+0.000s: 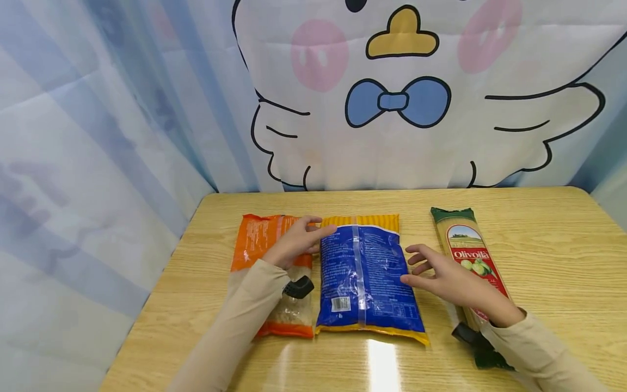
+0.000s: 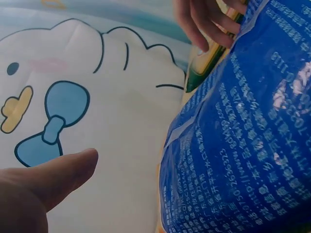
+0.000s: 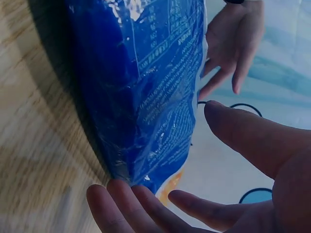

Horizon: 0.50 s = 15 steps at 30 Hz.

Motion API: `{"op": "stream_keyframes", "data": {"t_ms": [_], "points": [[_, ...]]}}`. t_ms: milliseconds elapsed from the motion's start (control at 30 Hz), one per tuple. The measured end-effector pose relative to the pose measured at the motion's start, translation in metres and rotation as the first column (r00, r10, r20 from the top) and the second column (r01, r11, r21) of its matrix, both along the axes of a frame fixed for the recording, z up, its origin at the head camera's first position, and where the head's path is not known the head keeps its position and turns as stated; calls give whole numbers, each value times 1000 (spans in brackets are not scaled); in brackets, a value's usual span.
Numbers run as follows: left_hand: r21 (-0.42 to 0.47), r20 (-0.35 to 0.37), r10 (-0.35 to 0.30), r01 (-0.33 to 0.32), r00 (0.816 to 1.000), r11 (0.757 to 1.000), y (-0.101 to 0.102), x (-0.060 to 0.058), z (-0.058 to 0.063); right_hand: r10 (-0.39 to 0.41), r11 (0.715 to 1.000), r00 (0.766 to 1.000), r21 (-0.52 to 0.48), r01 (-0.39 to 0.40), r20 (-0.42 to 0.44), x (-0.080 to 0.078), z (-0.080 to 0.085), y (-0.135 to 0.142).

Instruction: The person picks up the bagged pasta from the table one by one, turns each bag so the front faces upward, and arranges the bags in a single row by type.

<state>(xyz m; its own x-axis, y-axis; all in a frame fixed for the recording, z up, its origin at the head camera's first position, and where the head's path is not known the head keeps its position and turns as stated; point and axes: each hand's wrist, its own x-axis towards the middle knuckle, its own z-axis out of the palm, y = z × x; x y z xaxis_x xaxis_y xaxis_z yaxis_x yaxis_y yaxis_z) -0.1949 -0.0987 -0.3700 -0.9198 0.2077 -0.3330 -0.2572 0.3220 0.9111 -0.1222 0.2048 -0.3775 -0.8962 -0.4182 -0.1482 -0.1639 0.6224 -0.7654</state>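
A blue plastic bag with yellow ends (image 1: 372,272) lies flat on the table, printed with small white text, a barcode and a seam down its middle. My left hand (image 1: 297,239) is at its left edge, thumb stretched toward the blue surface. On the other side, my right hand (image 1: 443,276) hovers beside the right edge with fingers apart and slightly bent. In the right wrist view the fingertips (image 3: 119,194) are close to the bag's side (image 3: 146,97). Partly under my left arm lies an orange bag with a clear lower part (image 1: 254,239).
A long Olivoilà packet (image 1: 472,253) with a green top and red label lies right of the blue bag, partly behind my right forearm. The wooden table (image 1: 553,261) meets a cartoon-printed curtain (image 1: 392,152) at the back and a bluish curtain (image 1: 98,190) at left.
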Motion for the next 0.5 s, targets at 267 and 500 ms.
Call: {"op": "stream_keyframes", "data": {"t_ms": [267, 500], "points": [[-6, 70, -40, 40, 997, 999, 3, -4, -2, -34, 999, 993, -33, 38, 112, 1, -4, -5], [96, 135, -48, 36, 990, 995, -3, -8, -4, -69, 995, 977, -63, 83, 200, -1, -6, -8]]}}
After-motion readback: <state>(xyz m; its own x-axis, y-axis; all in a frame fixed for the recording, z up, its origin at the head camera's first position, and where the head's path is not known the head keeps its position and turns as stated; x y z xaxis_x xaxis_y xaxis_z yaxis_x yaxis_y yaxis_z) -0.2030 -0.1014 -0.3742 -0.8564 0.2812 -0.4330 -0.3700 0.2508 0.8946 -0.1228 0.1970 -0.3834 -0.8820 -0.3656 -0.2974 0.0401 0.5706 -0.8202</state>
